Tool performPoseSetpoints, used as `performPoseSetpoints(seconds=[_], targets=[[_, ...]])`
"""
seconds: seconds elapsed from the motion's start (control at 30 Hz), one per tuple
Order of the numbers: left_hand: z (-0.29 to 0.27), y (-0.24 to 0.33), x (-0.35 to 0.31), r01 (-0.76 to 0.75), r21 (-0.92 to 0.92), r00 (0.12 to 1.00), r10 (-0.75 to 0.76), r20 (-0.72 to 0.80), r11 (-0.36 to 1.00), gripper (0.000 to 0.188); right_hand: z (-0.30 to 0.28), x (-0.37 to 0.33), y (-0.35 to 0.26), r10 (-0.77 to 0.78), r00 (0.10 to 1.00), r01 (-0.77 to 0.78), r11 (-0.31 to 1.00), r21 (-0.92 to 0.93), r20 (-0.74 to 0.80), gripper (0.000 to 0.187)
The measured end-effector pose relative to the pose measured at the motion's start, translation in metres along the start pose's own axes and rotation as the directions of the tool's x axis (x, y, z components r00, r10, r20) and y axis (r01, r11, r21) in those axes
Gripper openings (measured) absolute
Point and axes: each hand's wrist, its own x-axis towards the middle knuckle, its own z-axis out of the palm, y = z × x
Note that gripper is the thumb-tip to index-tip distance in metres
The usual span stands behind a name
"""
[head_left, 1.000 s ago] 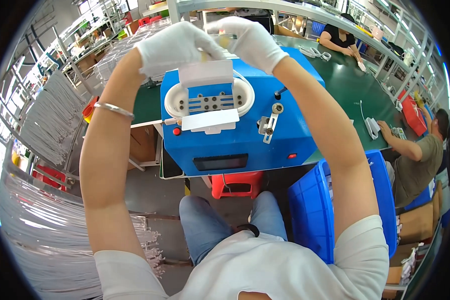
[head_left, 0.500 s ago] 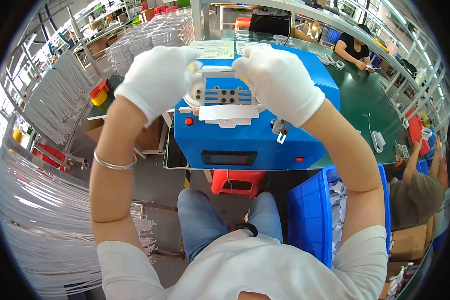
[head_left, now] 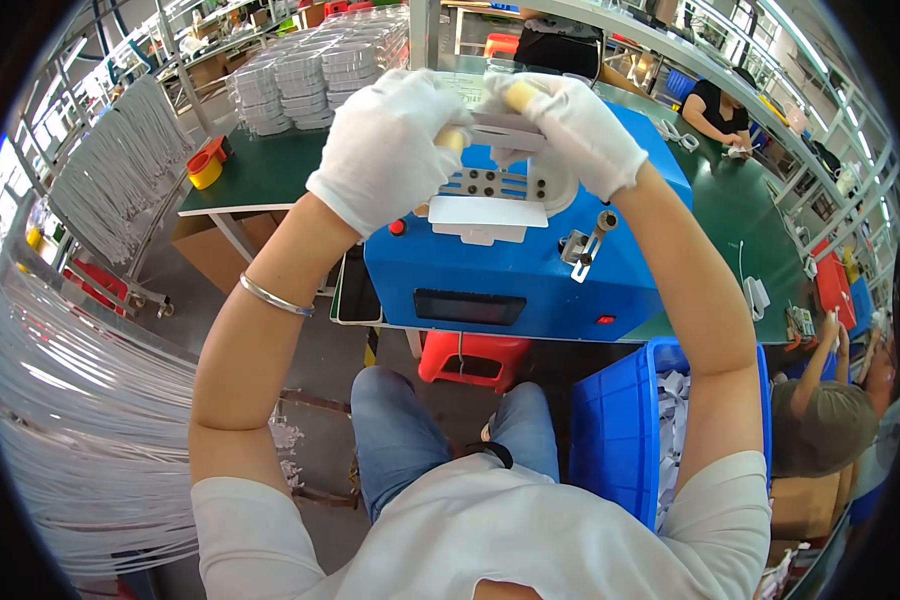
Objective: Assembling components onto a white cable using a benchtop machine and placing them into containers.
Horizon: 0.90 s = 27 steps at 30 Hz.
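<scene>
Both my hands wear white gloves with yellow covers on some fingertips. My left hand [head_left: 395, 145] and my right hand [head_left: 582, 130] are closed on what looks like a white cable coil [head_left: 510, 137], over the back of a blue machine [head_left: 550, 265]. The gloves hide much of the coil, and its rounded right side curves down below my right hand. Beneath it, a slotted metal plate [head_left: 485, 184] with dark screws lies on the machine top. In front of that plate sits a white flap [head_left: 485, 212].
A metal bracket with a knob [head_left: 590, 245] stands at the machine's right. A blue bin [head_left: 615, 425] holds white scraps. White cables [head_left: 90, 430] hang at my left. Stacked clear trays [head_left: 315, 75], a yellow-and-red tape dispenser [head_left: 206, 166] and a white coil [head_left: 755, 292] rest on the green table.
My view has shifted slightly. My left hand has moved right and a little down, closer to my right hand. The white cable coil now shows below my right hand.
</scene>
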Motion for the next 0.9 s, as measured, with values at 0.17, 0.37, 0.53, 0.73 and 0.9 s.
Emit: performPoseSetpoints(seconds=[0.17,0.37,0.53,0.73,0.9], targets=[[0.003,-0.001,0.005,0.092,-0.024,0.994,-0.093,-0.055,0.996,0.025,0.01,-0.01,-0.028,0.027,0.999,-0.03,0.991,-0.129,-0.024,0.013],[0.002,-0.005,0.0,0.212,-0.136,0.943,-0.166,0.29,0.968,0.027,0.003,-0.016,-0.033,-0.199,0.98,0.196,0.948,-0.25,0.011,0.014],[0.001,-0.001,0.002,0.285,-0.161,0.925,-0.227,0.306,0.945,0.026,0.003,-0.015,-0.029,-0.187,0.982,0.174,0.954,-0.242,-0.029,0.014],[-0.001,0.001,0.002,0.253,-0.132,0.94,-0.212,0.269,0.958,0.018,0.014,-0.024,-0.039,-0.516,0.854,0.404,0.59,-0.699,0.058,0.019],[0.0,0.002,0.001,0.138,-0.123,0.982,-0.12,0.147,0.983,0.011,0.006,-0.016,-0.042,-0.264,0.964,0.225,0.858,-0.462,-0.021,0.007]])
